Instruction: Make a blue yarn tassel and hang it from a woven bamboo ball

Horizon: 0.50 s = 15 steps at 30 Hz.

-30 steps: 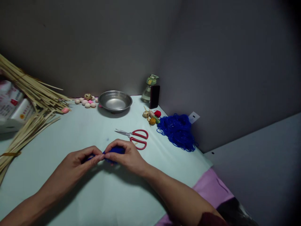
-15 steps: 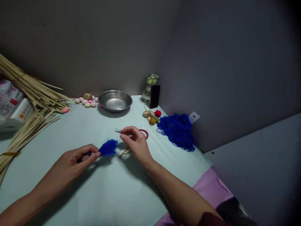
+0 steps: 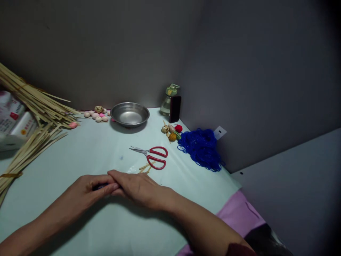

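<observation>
Left hand (image 3: 85,188) curled shut around dark blue bundle (image 3: 99,186), mostly hidden | right hand (image 3: 138,188) lying open across its fingers | red-handled scissors (image 3: 156,157) beyond, beside bamboo slivers (image 3: 145,168) | blue cord tangle (image 3: 201,150) | steel bowl (image 3: 130,114) farthest

Steel bowl (image 3: 130,115) by grey wall, small pink-and-white pebbles (image 3: 98,116) beside it; tangled blue cord (image 3: 199,150) at right, split bamboo strips (image 3: 34,106) at left, glass bottle (image 3: 166,105) in corner.

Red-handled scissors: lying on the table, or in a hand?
On the table: the scissors lie flat, apart from the left hand and right hand.
</observation>
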{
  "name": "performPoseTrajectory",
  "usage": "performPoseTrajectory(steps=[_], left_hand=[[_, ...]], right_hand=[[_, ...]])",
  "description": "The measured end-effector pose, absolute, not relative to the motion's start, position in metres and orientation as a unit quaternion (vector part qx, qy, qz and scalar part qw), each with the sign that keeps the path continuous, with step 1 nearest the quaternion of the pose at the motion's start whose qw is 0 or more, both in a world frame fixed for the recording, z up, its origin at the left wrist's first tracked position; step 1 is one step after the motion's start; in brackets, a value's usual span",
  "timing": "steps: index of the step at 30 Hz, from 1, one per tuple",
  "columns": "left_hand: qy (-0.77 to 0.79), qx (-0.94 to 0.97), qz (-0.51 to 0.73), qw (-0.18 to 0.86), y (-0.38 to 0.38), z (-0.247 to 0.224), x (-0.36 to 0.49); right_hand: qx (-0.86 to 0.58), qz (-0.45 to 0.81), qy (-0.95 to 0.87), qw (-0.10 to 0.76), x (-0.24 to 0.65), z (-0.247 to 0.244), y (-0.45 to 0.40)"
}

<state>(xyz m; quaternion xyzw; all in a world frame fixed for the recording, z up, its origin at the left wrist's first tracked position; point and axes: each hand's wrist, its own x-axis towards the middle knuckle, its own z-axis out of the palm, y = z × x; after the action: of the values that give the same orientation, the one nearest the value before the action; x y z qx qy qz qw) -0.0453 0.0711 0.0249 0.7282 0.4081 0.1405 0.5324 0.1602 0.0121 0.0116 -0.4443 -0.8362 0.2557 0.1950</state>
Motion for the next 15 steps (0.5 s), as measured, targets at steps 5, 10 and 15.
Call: performPoseTrajectory(steps=[5, 10, 15], left_hand=[[0.421, 0.753, 0.154, 0.481, 0.084, 0.03, -0.058], [0.427, 0.77, 0.156, 0.448, 0.088, 0.038, -0.063], [0.476, 0.763, 0.164, 0.405, 0.09, 0.039, -0.072]], right_hand=[[-0.438, 0.246, -0.808, 0.308, 0.162, 0.011, 0.014], [-0.443, 0.402, -0.642, 0.479, 0.163, 0.016, 0.018], [-0.45, 0.526, -0.474, 0.544, 0.168, 0.017, 0.026]])
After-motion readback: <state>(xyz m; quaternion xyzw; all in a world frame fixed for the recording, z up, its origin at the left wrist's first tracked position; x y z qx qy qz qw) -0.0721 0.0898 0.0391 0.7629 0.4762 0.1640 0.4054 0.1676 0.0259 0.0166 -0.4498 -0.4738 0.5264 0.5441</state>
